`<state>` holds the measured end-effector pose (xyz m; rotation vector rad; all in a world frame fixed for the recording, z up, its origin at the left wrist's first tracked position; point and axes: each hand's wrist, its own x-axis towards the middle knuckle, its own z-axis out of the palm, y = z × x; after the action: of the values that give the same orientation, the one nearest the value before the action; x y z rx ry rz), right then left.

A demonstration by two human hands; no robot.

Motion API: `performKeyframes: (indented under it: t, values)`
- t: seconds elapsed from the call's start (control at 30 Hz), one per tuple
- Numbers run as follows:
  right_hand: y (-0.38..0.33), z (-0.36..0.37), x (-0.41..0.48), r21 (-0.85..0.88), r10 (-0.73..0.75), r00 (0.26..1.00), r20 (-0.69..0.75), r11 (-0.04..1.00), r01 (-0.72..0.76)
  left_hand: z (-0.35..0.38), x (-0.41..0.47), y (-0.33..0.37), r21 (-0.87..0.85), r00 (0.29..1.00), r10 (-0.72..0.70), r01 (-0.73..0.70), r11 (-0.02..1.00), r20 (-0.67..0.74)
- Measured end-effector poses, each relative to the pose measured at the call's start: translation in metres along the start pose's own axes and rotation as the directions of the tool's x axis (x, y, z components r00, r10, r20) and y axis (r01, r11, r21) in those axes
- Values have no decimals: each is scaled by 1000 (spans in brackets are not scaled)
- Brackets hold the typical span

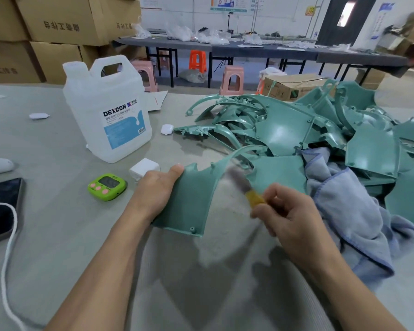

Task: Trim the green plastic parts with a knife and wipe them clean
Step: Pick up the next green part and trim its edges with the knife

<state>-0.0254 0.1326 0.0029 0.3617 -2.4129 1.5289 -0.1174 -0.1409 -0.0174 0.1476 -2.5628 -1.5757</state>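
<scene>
Two hands work one green part (189, 199) on the grey table (58, 235), with the jug (105, 111) as landmark. Left of the jug's base lie a phone (0, 206) and white cord (7, 247); just below it sit a green timer (106, 186) and a white charger (145, 167). Right of the timer, the left hand (155, 189) is clamped on the part's left edge, thumb on top. The part's long axis runs from the near edge up and right, its thin curved arm pointing toward the pile (296, 130) well right of the jug. The right hand (289, 211) is closed round a yellow-handled knife (249, 192), its blurred blade pointing up-left at the part's inner curve. A grey-blue cloth (349, 211) lies beside that hand, against the pile
</scene>
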Motion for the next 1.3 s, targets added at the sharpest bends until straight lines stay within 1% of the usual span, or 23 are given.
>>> performKeyframes:
  t: [0.1,0.2,0.23,0.27,0.33,0.4,0.47,0.5,0.57,0.63,0.67,0.7,0.77,0.83,0.87,0.9,0.97,1.03,1.07,1.1,1.17,1.23,1.3]
  values:
    - [-4,4,-5,23,-53,991,123,998,51,1,-1,0,79,1000,30,-29,996,-6]
    - [-5,9,-6,-99,-70,964,258,990,98,2,-5,4,129,999,34,-38,991,31]
    - [-3,11,-6,-142,-55,966,253,985,93,3,-6,6,135,998,24,-32,990,63]
    - [-1,13,-4,-164,-31,980,194,984,63,3,-6,6,134,995,14,-27,991,94]
    - [7,12,2,-129,62,997,-38,989,-66,2,-7,8,125,992,8,-25,992,129]
    - [14,6,11,-204,142,945,-294,957,-207,3,-8,8,116,989,11,-29,993,149]
    - [17,1,14,-200,150,908,-392,949,-243,6,-8,8,102,985,21,-39,994,172]
    - [17,1,12,-110,126,933,-337,979,-172,7,-8,8,100,984,29,-47,994,175]
    - [10,3,3,66,29,995,-98,998,-22,7,-7,7,110,986,35,-53,992,165]
    - [2,8,-5,66,-74,983,167,996,63,5,-7,7,106,985,30,-49,993,169]
    - [3,10,-6,31,-84,969,233,996,79,4,-7,6,105,984,31,-50,993,174]
    - [6,12,-4,0,-61,974,217,998,63,4,-7,5,109,984,34,-54,993,176]
    - [14,13,6,5,75,997,-4,997,-75,3,-6,6,117,986,37,-57,991,163]
    - [19,7,16,42,213,949,-234,977,-209,3,-6,6,111,986,32,-51,993,163]
    - [20,3,18,98,234,933,-273,972,-215,3,-6,6,114,985,29,-49,992,171]
    - [19,1,18,163,213,944,-251,971,-175,4,-6,6,123,984,28,-50,991,175]
    - [13,0,9,237,62,996,-61,971,-46,5,-5,5,131,985,25,-48,990,169]
    - [4,4,-2,207,-40,980,196,978,-1,5,-5,5,120,986,13,-33,992,166]
    - [4,6,-3,141,-38,965,260,990,1,5,-5,5,112,986,11,-30,993,167]
    - [5,8,-1,85,-12,972,234,996,-8,4,-5,5,106,986,12,-30,994,165]
    - [11,7,7,86,116,993,-24,990,-114,3,-5,5,97,989,4,-19,995,148]
    - [13,-1,13,128,195,953,-234,977,-168,2,-4,4,100,994,-8,-3,995,111]
    - [9,-7,10,185,117,981,-157,979,-87,3,-3,4,126,996,-7,-4,992,84]
